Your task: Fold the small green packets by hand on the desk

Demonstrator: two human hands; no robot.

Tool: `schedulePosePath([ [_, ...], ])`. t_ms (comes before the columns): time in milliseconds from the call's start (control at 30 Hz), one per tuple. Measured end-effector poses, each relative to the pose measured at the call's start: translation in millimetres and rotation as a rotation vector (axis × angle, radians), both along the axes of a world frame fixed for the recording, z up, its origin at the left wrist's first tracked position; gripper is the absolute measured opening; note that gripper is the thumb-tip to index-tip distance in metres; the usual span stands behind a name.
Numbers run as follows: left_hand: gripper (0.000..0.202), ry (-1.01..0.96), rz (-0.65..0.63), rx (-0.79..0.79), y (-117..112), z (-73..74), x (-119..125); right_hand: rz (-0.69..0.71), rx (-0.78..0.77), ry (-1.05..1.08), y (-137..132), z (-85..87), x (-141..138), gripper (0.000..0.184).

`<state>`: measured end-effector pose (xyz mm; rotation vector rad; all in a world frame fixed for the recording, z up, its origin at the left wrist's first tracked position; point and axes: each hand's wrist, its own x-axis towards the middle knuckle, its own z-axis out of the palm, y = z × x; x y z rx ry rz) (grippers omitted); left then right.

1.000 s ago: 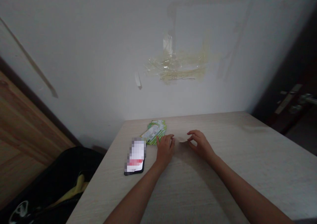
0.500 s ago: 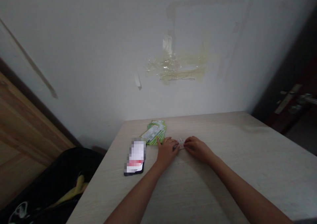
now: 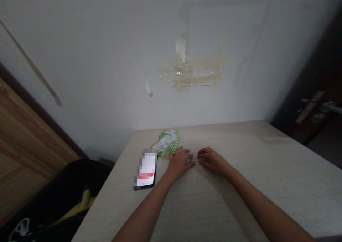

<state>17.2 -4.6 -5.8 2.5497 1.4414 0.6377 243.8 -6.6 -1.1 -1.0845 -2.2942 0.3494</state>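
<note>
Between my two hands, on the table, is a small flat pale piece with fine printed marks (image 3: 195,155); it is too small and too covered to name. My left hand (image 3: 178,162) closes on its left end with thumb and fingers, the index finger reaching out toward the green packets. At the opposite end, my right hand (image 3: 213,159) pinches the piece with its fingers bent together. Just beyond my left hand lies a fanned pile of green and white printed packets (image 3: 166,143). To the left a phone (image 3: 153,180) lies face up, its screen blurred out.
The pale wood-grain table (image 3: 256,185) meets a white wall (image 3: 107,56) marked with old tape (image 3: 196,72). On the floor at left, a black bag (image 3: 66,181) with something yellow sits beside a wooden panel (image 3: 24,142). A dark door with a metal handle (image 3: 331,107) is at right.
My left thumb and fingers have shifted slightly right along the pale piece. My right fingers have changed their hold a little. The packets and phone stay put.
</note>
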Motion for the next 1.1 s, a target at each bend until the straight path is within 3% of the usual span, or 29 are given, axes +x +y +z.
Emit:
schedulePosePath([
  [467, 0.018, -0.005, -0.045, 0.039, -2.1, 8.3, 3.2, -0.002, -0.026, 0.025, 2.4, -2.1, -0.8, 0.019],
  [833, 0.022, -0.055, -0.027, -0.005, 0.1, 10.5, 1.5, 0.011, -0.079, 0.093, 1.2, -1.3, -2.4, 0.014],
  [1100, 0.02, -0.055, 0.017, -0.02, 0.2, 14.6, 2.8, -0.141, -0.061, 0.069, -0.2, 0.8, -8.8, 0.02],
])
